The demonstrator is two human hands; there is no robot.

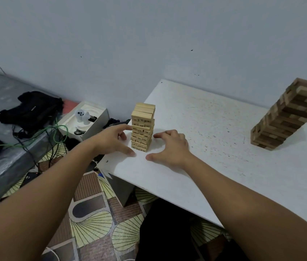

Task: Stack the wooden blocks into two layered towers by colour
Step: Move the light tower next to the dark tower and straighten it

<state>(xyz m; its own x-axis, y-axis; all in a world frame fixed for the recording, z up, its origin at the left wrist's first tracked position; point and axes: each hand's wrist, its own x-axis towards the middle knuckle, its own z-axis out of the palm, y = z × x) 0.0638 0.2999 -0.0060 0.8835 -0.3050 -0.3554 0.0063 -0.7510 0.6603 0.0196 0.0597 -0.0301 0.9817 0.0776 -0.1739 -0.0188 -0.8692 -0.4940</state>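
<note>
A tower of light yellow wooden blocks [142, 127] with printed numbers stands near the left corner of the white table [214, 147]. A larger tower of darker brown blocks [288, 114] stands at the table's right side. My left hand [114, 140] is spread beside the light tower's left face, index fingertip at the blocks and thumb on the table. My right hand [169, 146] is spread on the tower's right, fingers near its base without clearly touching. Neither hand holds a block.
The table's left edge runs just beside the light tower. Below it lie a white box [85, 121] with small items, a black bag [30, 110], green and black cables [41, 136] and a patterned floor [92, 213]. A wall stands behind the table.
</note>
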